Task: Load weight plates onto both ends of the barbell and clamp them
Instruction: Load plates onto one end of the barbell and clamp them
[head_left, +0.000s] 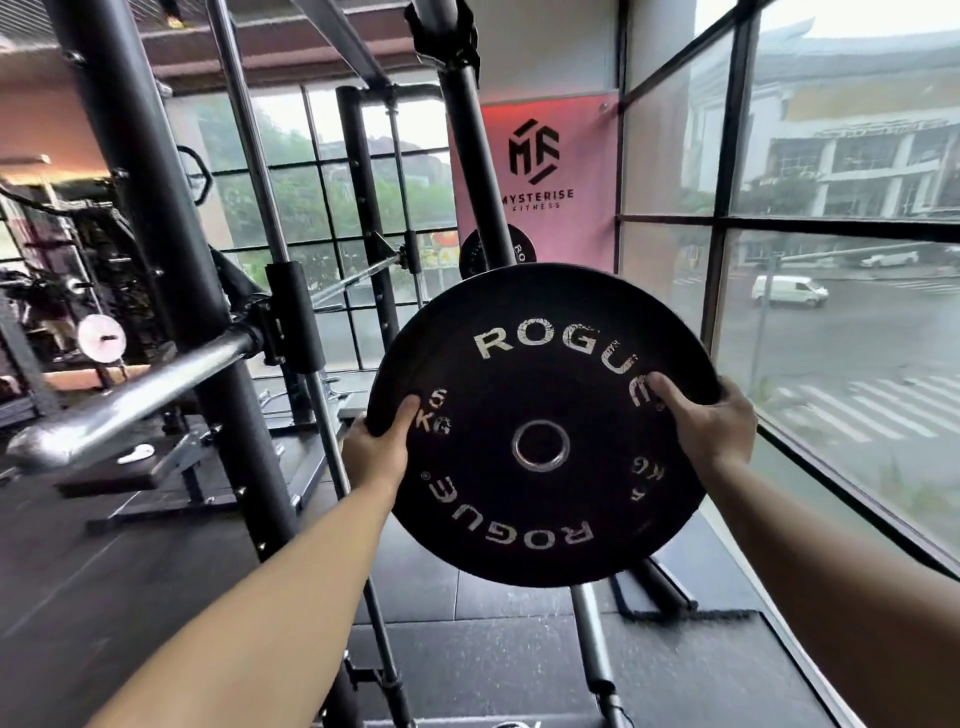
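Grip: black round rubber weight plate held upright in the air, right of the bare chrome barbell sleeve | left hand and right hand clamp opposite rims, thumbs on its face | fingers hidden behind plate.

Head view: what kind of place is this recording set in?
A gym, very likely a commercial one: both hands hold a Rogue 5 kg weight plate beside a racked barbell, and a wall banner reads "Mysterise Fitness".
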